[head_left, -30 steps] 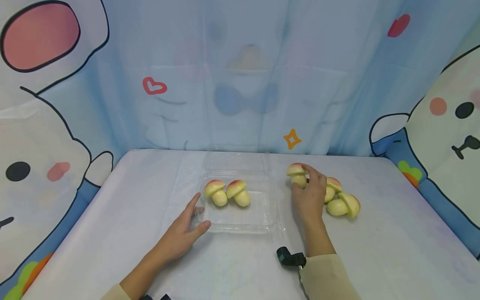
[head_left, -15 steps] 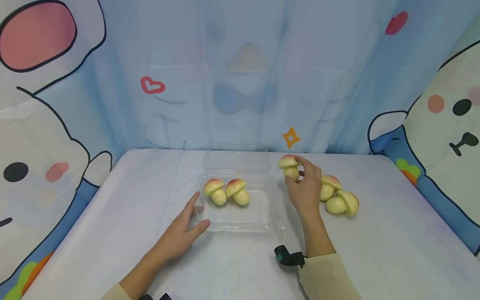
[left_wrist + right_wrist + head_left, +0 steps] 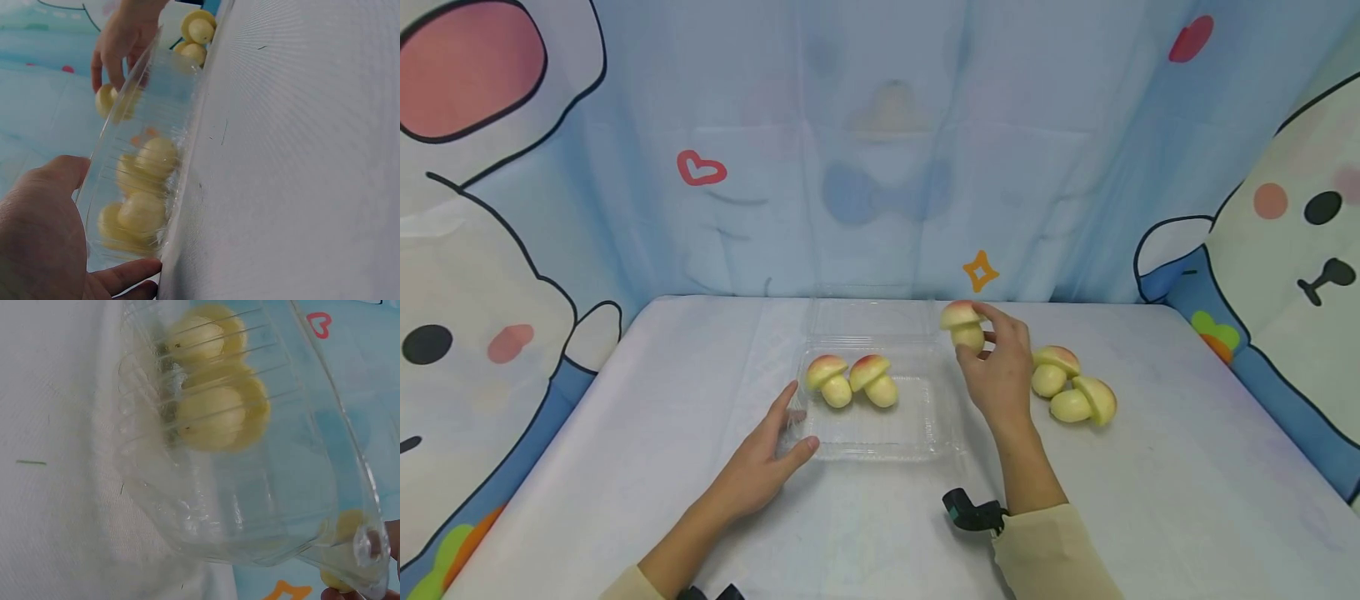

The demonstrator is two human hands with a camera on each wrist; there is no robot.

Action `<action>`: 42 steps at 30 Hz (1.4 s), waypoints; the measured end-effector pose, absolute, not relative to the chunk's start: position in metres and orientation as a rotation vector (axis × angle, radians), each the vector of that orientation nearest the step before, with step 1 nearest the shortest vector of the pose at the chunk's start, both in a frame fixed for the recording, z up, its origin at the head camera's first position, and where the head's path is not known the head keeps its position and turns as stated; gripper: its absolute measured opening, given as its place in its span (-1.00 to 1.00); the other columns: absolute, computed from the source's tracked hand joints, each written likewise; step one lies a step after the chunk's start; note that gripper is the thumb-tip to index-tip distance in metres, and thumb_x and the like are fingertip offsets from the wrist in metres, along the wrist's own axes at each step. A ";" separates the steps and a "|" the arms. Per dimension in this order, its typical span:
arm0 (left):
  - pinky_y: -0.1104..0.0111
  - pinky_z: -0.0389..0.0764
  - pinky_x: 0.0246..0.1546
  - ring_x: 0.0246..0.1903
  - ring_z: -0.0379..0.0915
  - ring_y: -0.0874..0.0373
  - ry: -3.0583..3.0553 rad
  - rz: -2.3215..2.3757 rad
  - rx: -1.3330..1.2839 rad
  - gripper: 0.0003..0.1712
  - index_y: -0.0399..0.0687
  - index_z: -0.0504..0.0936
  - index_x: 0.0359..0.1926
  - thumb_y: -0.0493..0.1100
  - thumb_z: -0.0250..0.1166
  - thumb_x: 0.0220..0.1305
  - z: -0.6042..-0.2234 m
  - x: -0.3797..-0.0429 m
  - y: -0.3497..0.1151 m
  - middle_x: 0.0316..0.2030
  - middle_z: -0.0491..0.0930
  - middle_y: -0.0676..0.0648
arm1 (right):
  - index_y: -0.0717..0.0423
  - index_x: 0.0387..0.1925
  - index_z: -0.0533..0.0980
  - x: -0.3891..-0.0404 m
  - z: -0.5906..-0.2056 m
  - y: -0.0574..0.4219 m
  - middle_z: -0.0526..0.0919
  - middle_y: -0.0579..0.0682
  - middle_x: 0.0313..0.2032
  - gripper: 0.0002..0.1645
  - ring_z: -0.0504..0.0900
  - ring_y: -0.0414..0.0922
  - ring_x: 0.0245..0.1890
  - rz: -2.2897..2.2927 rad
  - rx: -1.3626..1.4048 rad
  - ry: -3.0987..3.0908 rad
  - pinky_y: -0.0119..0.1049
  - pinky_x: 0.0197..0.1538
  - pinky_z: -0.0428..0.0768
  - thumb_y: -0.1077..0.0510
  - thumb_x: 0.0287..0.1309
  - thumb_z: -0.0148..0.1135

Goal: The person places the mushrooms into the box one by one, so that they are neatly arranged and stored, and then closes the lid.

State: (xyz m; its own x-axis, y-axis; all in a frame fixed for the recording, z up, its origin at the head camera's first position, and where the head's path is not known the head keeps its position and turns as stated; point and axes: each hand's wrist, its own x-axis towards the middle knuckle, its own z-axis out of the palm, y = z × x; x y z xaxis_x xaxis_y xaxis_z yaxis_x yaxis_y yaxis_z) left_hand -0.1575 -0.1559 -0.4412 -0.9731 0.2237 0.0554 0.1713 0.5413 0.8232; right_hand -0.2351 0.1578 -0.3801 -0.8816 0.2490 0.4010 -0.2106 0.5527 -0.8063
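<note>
In the head view my right hand pinches a yellow toy mushroom with a reddish cap, raised beside the right side of a clear plastic box. Two more toy mushrooms, a left one and a right one, lie side by side in the box's left half. My left hand rests at the box's left side, its fingers and thumb spread. In the left wrist view, the thumb touches the clear rim and the other fingers lie low by the wall.
Two further toy mushrooms, an upper one and a lower one, lie together on the white tablecloth right of my right hand. The box's clear lid lies back toward the blue printed curtain.
My right hand has moved left and slightly away with the toy mushroom, from near the other loose ones toward the box. My left hand stays at the box.
</note>
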 end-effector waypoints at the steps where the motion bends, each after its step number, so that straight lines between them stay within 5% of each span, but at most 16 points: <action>1: -0.25 0.10 0.50 0.52 0.19 -0.24 2.709 1.432 0.346 0.01 0.18 -0.13 0.68 0.20 0.24 0.47 -0.441 -0.157 -0.156 0.43 0.43 -0.21 | 0.09 0.38 0.46 -0.235 -0.380 0.157 0.38 0.29 0.32 -0.30 0.60 0.23 0.14 1.287 -0.026 -2.317 0.07 0.09 0.68 0.41 0.18 0.24; 42: -0.22 0.10 0.51 0.52 0.20 -0.20 2.719 1.417 0.332 -0.01 0.17 -0.14 0.68 0.13 0.25 0.48 -0.438 -0.157 -0.155 0.41 0.45 -0.18 | -0.02 0.44 0.41 -0.223 -0.366 0.156 0.42 0.26 0.31 -0.30 0.59 0.26 0.25 1.226 0.200 -2.678 0.10 0.05 0.72 0.27 0.29 0.35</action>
State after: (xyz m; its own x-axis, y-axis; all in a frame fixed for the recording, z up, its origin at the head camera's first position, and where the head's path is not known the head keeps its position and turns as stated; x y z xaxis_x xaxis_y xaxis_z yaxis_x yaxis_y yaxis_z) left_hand -0.1571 -0.1551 -0.4384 -0.9752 0.2159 0.0481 0.1632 0.5553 0.8155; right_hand -0.2228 0.1563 -0.3661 -0.9730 -0.0436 0.2266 -0.2000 0.6489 -0.7341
